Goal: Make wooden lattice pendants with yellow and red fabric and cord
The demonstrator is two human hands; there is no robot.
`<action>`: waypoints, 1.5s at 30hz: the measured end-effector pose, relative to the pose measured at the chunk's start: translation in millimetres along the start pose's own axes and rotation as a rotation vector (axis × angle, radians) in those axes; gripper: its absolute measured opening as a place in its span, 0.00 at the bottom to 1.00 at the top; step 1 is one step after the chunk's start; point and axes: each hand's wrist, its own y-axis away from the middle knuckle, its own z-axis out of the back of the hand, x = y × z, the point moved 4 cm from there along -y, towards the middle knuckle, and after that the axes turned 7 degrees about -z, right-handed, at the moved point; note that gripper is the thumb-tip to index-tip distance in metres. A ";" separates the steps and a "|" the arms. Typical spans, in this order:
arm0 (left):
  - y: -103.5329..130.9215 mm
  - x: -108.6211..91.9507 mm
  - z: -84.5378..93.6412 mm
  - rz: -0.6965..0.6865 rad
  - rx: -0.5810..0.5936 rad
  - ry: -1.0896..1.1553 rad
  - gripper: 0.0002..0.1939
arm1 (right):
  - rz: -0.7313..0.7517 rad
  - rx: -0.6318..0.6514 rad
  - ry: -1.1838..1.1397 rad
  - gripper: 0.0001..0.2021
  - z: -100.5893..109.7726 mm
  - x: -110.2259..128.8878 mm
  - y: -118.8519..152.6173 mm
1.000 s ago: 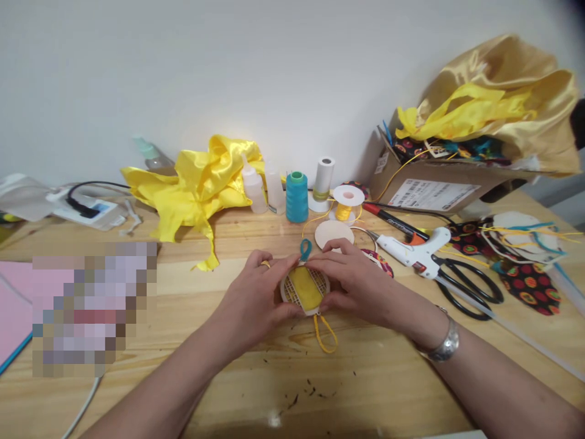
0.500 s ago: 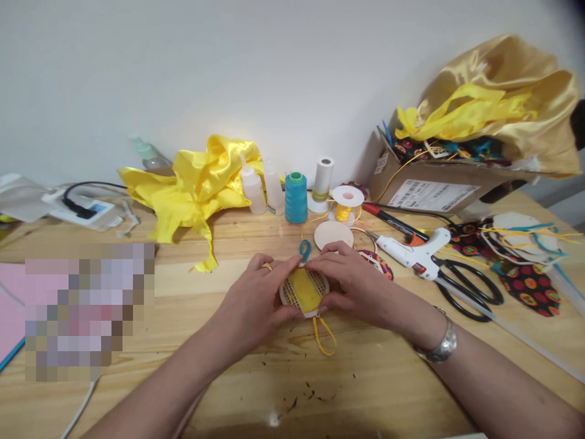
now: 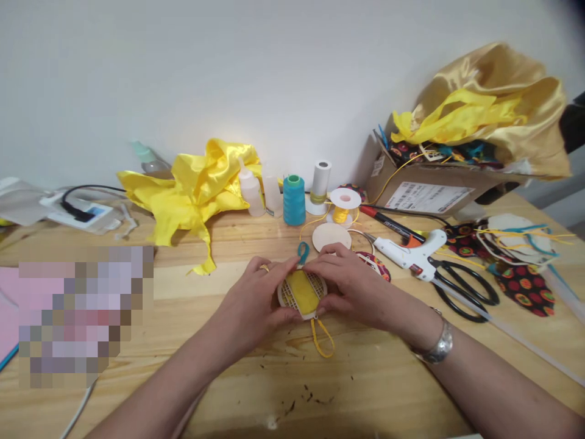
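Observation:
Between my hands is a small round lattice ornament (image 3: 303, 292), pale-rimmed with a yellow panel across its middle. A teal cord loop (image 3: 303, 252) sticks out at its far end, and a yellow braided loop (image 3: 323, 339) hangs from the near end onto the table. My left hand (image 3: 260, 299) grips the left rim, thumb at the near side and fingers at the far side. On the opposite rim my right hand (image 3: 350, 283) is closed in the same way. Fingertips cover parts of the rim on both sides.
Behind my hands stand a teal thread cone (image 3: 294, 201), a yellow cord spool (image 3: 345, 204) and a squeeze bottle (image 3: 251, 192). Yellow satin (image 3: 192, 195) lies back left. To the right are a glue gun (image 3: 415, 253), scissors (image 3: 466, 289) and a cardboard box (image 3: 429, 189) of fabric.
The camera view has shifted slightly. Both hands keep the same hold on the ornament, with no clear movement of it on the table.

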 end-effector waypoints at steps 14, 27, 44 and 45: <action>-0.3 -0.6 0.9 -0.102 -0.031 0.040 0.36 | -0.006 0.006 0.037 0.24 4.2 4.9 2.2; 1.3 1.1 9.0 -0.138 -0.030 0.010 0.36 | 0.008 -0.084 -0.048 0.25 14.0 7.4 2.1; 5.0 -10.4 2.0 -0.194 -0.020 -0.191 0.53 | -0.851 -0.013 -0.662 0.28 5.7 -1.0 40.9; 4.8 -10.9 1.6 -0.196 -0.020 -0.187 0.53 | -0.878 -0.024 -0.701 0.29 3.0 -0.4 42.6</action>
